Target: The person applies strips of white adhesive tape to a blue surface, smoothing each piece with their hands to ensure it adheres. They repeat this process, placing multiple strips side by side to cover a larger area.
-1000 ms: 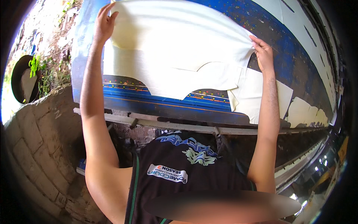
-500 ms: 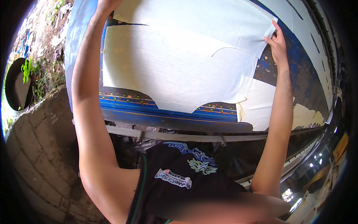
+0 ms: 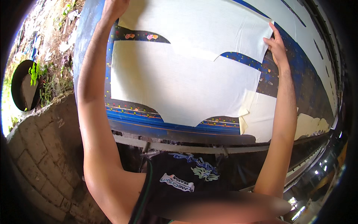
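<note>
My left hand (image 3: 116,8) is closed at the left edge of a white cut fabric piece (image 3: 186,26), its fingertips partly beyond the picture's top. The opposite edge of that piece is pinched between the thumb and fingers of my right hand (image 3: 276,46). Stretched between both hands, the piece lies just above and partly over a second white fabric piece (image 3: 175,82) with curved cut-outs. Dark, dotted tabletop shows in gaps between the two.
Beneath the fabric is a long dark-blue table (image 3: 179,132) with coloured specks. Cream fabric scraps (image 3: 313,121) lie at its right end, and a pale panel (image 3: 298,26) runs beyond. A block wall (image 3: 41,149) and a round dark opening (image 3: 26,86) are on the left.
Both hands have drawn the upper fabric piece farther away over the lower one, so more dotted tabletop shows between them. The whole view has also shifted slightly.
</note>
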The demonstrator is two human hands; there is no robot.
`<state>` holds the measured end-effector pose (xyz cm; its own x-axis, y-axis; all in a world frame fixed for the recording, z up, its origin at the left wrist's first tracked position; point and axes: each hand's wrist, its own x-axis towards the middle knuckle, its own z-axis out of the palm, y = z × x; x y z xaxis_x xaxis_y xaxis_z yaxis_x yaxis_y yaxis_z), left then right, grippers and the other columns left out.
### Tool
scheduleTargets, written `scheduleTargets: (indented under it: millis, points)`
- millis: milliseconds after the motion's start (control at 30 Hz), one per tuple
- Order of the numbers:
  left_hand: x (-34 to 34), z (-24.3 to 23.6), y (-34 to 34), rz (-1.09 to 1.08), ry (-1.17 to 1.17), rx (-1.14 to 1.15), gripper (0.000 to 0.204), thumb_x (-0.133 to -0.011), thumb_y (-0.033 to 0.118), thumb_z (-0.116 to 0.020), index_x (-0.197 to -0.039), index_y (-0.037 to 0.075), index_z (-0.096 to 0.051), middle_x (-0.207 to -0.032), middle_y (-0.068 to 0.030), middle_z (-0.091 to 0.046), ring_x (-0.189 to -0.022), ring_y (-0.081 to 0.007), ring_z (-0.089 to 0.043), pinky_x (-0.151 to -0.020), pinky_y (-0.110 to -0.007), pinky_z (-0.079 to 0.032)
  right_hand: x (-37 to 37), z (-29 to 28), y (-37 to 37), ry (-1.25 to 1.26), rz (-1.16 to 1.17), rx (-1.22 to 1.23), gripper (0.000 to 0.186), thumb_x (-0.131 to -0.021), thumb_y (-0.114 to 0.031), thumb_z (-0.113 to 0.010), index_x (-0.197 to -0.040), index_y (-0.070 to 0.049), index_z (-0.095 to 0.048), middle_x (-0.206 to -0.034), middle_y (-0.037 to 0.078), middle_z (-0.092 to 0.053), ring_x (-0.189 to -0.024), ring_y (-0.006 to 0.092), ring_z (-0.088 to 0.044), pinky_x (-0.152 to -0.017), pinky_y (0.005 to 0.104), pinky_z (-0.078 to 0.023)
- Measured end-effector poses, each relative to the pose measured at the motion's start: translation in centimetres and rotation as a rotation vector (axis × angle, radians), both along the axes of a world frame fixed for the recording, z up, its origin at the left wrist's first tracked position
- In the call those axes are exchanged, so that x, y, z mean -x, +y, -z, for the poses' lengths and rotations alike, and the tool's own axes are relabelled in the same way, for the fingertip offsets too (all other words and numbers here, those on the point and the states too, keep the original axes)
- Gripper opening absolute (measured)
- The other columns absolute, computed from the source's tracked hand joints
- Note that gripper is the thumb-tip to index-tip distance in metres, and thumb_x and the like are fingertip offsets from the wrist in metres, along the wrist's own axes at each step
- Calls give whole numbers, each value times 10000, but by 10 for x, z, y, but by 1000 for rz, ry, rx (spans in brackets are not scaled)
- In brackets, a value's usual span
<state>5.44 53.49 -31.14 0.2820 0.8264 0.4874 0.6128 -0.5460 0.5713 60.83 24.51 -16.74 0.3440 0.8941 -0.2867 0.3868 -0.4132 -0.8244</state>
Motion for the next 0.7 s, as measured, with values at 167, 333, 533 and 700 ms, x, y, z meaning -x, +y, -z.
scheduleTargets:
  millis: [167, 333, 533, 700]
  points:
    - [11, 5, 5, -71, 166, 8, 491, -1031, 261, -684, -1453, 14, -640, -1563, -244, -572, -1431, -425, -562, -1180, -527, -471, 17, 0, 6, -64, -88, -35, 981, -858, 55, -726, -1727, -131, -309, -1406, 183, -655, -1168, 207, -689, -1035, 351, -545]
    - [16, 7, 0, 176, 296, -305, 432, -1075, 228, -666, -1504, 171, -655, -1553, -91, -626, -1314, -309, -649, -1142, -448, -497, 24, 15, 12, -61, -119, -82, 1052, -821, 72, -690, -1751, -180, -268, -1475, 224, -614, -1192, 250, -684, -1079, 366, -537]
    - [-80, 35, -61, -133, 583, 4, 842, -1131, 662, -266, -1744, 85, -232, -1815, -207, -173, -1687, -403, -111, -1316, -697, -44, 42, 36, 13, -195, -123, 45, 1114, -784, 72, -697, -1764, -173, -229, -1442, 170, -617, -1079, 210, -686, -933, 360, -571]
    - [-220, 17, -138, 146, 455, -102, 853, -1128, 617, -323, -1706, -9, -288, -1804, -223, -211, -1682, -419, -139, -1325, -678, -78, 47, 43, 18, -349, -187, 19, 1153, -724, 5, -721, -1757, -130, -227, -1695, 174, -397, -1346, 259, -537, -1118, 376, -468]
